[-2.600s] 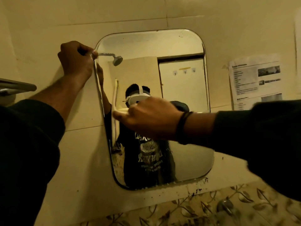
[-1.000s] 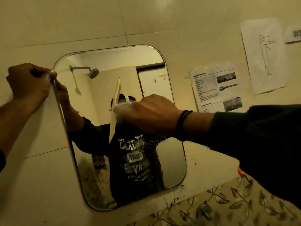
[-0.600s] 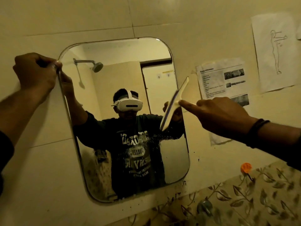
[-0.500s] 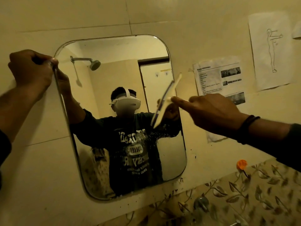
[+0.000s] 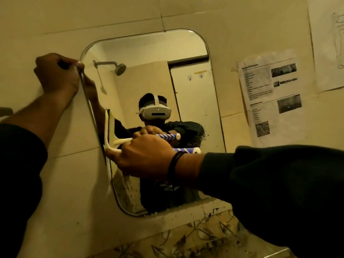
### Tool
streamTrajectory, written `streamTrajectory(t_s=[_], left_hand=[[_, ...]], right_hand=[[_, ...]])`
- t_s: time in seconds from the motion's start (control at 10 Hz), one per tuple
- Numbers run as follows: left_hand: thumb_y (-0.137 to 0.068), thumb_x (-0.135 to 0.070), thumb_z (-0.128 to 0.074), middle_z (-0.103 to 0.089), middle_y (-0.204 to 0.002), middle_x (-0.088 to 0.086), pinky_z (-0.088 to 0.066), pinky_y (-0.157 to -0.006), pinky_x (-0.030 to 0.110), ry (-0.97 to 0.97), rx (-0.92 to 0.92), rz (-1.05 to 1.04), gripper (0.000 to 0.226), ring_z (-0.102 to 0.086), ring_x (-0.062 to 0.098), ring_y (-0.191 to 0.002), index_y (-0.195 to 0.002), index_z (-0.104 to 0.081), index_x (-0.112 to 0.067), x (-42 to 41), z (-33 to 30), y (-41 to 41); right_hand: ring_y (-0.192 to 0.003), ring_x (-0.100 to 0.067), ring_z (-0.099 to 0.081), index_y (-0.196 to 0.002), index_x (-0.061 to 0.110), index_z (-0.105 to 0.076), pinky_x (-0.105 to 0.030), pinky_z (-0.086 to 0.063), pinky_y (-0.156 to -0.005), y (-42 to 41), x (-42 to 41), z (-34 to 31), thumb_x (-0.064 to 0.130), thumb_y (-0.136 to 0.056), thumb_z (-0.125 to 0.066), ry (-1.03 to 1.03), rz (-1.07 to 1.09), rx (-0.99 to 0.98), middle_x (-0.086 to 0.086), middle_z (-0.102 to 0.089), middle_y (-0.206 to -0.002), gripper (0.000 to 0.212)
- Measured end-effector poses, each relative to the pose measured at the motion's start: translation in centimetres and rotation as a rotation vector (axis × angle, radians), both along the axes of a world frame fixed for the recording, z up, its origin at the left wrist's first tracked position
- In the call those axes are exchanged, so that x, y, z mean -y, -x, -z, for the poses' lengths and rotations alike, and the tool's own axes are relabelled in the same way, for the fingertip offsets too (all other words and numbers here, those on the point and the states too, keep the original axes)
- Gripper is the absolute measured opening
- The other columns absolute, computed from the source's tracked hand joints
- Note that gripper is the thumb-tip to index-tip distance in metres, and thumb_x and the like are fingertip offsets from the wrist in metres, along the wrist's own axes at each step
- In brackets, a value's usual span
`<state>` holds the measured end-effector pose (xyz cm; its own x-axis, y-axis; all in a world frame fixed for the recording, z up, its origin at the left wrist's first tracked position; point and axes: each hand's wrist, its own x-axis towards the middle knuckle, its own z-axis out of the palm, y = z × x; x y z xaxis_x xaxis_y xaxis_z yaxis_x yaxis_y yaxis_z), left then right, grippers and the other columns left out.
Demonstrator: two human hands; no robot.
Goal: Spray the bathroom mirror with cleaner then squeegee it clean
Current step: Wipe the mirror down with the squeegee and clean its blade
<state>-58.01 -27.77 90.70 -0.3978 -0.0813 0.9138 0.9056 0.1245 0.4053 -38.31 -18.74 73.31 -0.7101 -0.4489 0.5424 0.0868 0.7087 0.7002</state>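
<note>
Squeegee in right hand, blade at mirror left edge; left hand gripping rim

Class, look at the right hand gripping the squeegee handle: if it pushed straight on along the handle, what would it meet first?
The right hand would probably meet the mirror near its left edge first, pressing the squeegee blade there; depth is unclear.

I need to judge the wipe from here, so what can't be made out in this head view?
- Squeegee blade: seen edge-on at the mirror left edge; contact with the glass cannot be told.
- Handle middle: covered by the right hand.
- Mirror's lower middle: behind the right arm.
- What the left hand grips at the mirror's top-left corner: hidden in the fist.
- Paper text: too small.
- Spray bottle: not in view.
</note>
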Motion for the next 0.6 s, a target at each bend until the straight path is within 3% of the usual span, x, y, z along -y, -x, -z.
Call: streamTrajectory(t_s=[0.1, 0.2, 0.3, 0.4, 0.5, 0.6], left_hand=[[-0.088, -0.020, -0.072, -0.069, -0.098, 0.001, -0.045, -0.066, 0.003, -0.003, -0.009, -0.019, 0.021, -0.064, 0.007, -0.086, -0.105, -0.073, -0.010, 0.2, 0.1, -0.7], [-0.087, -0.020, -0.072, -0.069, -0.096, 0.001, -0.044, -0.065, 0.002, -0.008, -0.034, -0.050, 0.020, -0.064, 0.007, -0.086, -0.104, -0.074, -0.009, 0.4, 0.2, -1.4], [-0.088, -0.022, -0.072, -0.071, -0.100, 0.003, -0.046, -0.071, 0.008, -0.001, -0.016, -0.034, 0.021, -0.065, 0.007, -0.087, -0.106, -0.074, -0.011, 0.3, 0.0, -1.5], [-0.088, -0.024, -0.071, -0.067, -0.096, -0.002, -0.043, -0.065, 0.005, -0.018, -0.015, -0.015, 0.022, -0.063, 0.006, -0.085, -0.106, -0.073, -0.013, 0.1, 0.1, -1.1], [-0.089, -0.030, -0.069, -0.065, -0.096, -0.005, -0.045, -0.066, 0.008, -0.017, 0.029, 0.023, 0.020, -0.062, 0.006, -0.086, -0.104, -0.073, -0.017, -0.4, 0.0, -0.3], [-0.091, -0.039, -0.061, -0.061, -0.091, -0.006, -0.051, -0.092, 0.028, 0.013, 0.162, 0.092, 0.015, -0.059, 0.011, -0.095, -0.091, -0.068, -0.025, -0.5, -0.1, 0.4]], right_hand=[[-0.068, -0.023, -0.060, -0.145, 0.013, -0.033, -0.038, -0.053, -0.065, -1.1, -1.8, 0.5, 0.031, -0.102, -0.040, -0.006, 0.066, -0.004, 0.001, -0.047, -0.072, 0.047], [-0.061, -0.019, -0.049, -0.145, 0.014, -0.037, -0.031, -0.045, -0.056, -4.3, -5.3, 1.2, 0.030, -0.098, -0.029, -0.013, 0.140, -0.020, 0.000, -0.051, -0.071, 0.051], [-0.050, -0.013, -0.027, -0.138, 0.012, -0.051, -0.023, -0.026, -0.045, -8.3, -8.1, 1.8, 0.023, -0.093, -0.038, 0.038, 0.278, -0.058, -0.002, -0.055, -0.063, 0.049], [-0.043, -0.013, -0.031, -0.143, 0.009, -0.044, -0.023, -0.029, -0.041, -10.0, -9.4, 2.9, 0.014, -0.090, -0.054, 0.091, 0.305, 0.013, -0.004, -0.048, -0.060, 0.055], [-0.047, -0.011, -0.037, -0.147, 0.013, -0.035, -0.022, -0.031, -0.046, -8.5, -7.4, 3.0, 0.023, -0.098, -0.046, 0.149, 0.257, -0.012, 0.001, -0.049, -0.065, 0.051], [-0.043, -0.009, -0.035, -0.146, 0.014, -0.036, -0.023, -0.027, -0.040, -5.5, -4.1, 3.6, 0.024, -0.103, -0.027, 0.095, 0.188, -0.003, 0.005, -0.041, -0.061, 0.045]])
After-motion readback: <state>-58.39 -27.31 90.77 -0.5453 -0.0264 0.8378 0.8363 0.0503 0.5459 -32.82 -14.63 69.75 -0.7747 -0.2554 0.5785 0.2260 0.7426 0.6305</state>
